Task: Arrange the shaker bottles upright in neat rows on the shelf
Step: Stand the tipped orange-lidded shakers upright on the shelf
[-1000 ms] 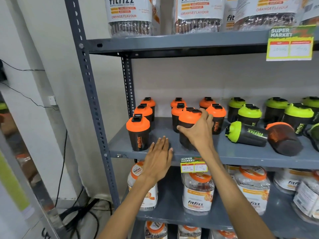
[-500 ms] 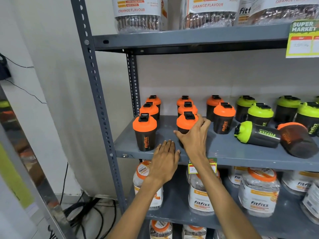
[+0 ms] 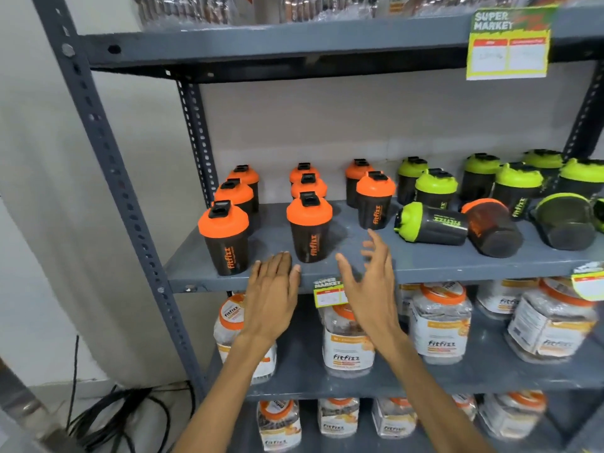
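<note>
Black shaker bottles with orange lids stand upright in rows on the grey shelf (image 3: 425, 263). The front-middle orange-lidded bottle (image 3: 310, 227) stands alone, with the front-left one (image 3: 224, 240) beside it. Green-lidded bottles (image 3: 436, 191) stand upright at the right. A green-lidded bottle (image 3: 431, 223) lies on its side, touching a tipped orange-lidded one (image 3: 492, 227) and near another tipped dark bottle (image 3: 567, 220). My left hand (image 3: 273, 294) rests flat at the shelf's front edge, holding nothing. My right hand (image 3: 369, 282) hovers with fingers spread, just right of the front-middle bottle, apart from it.
Large Fitfizz jars (image 3: 441, 322) fill the shelves below and more jars sit on the shelf above. Price tags (image 3: 508, 44) hang from the shelf edges. The rack's upright post (image 3: 108, 152) is at the left, with black cables (image 3: 124, 416) on the floor.
My right hand has let go of the front-middle orange-lidded bottle, which now stands upright, and drawn back to the right. The left hand stays at the shelf edge.
</note>
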Motion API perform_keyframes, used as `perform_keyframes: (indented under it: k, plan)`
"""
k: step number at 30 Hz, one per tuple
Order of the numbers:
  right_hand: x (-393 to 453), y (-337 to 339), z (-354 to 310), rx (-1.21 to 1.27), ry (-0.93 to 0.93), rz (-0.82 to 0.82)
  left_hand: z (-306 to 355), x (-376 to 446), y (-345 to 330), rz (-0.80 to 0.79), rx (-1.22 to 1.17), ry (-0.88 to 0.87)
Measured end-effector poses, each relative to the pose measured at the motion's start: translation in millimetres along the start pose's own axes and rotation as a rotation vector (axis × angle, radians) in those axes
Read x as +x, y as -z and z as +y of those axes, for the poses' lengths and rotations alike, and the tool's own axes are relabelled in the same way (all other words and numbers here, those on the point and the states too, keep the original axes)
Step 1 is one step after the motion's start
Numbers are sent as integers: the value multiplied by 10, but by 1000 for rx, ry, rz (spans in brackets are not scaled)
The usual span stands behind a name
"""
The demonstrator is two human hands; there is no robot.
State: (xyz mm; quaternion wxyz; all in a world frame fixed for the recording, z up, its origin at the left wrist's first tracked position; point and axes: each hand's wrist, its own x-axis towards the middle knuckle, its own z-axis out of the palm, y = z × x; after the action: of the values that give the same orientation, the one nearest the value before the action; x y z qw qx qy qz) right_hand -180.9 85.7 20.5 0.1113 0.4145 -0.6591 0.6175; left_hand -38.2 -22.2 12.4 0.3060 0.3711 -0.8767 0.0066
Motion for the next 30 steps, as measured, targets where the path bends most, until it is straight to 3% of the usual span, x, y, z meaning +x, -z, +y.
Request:
perform_keyframes:
  k: [5,12,16,20,22,25,30]
  plan:
    - [178,801,390,-70,-33,-1,657,-422,-60,269,-221,75]
    - [1017,1896,812,-217,38,145,1708,-261,-394,105,-240,-72]
    - [1618,2250,995,-440,-123,-10,1990,144,-534,-30,-102,-72]
    - [2087,2358,1011,-575,-444,-492,1945,455,-619,-187,-46,-1]
    - [2180,2342,1030,-624,-479,-682,1833,523,-614,-220,-33,39]
    - [2201,2280,1166,-598,-506,-713,1740,537,-587,-214,-23,53]
    - [2132,2344,1343,-365,-589,-550,1761,471,-609,-162,29,32]
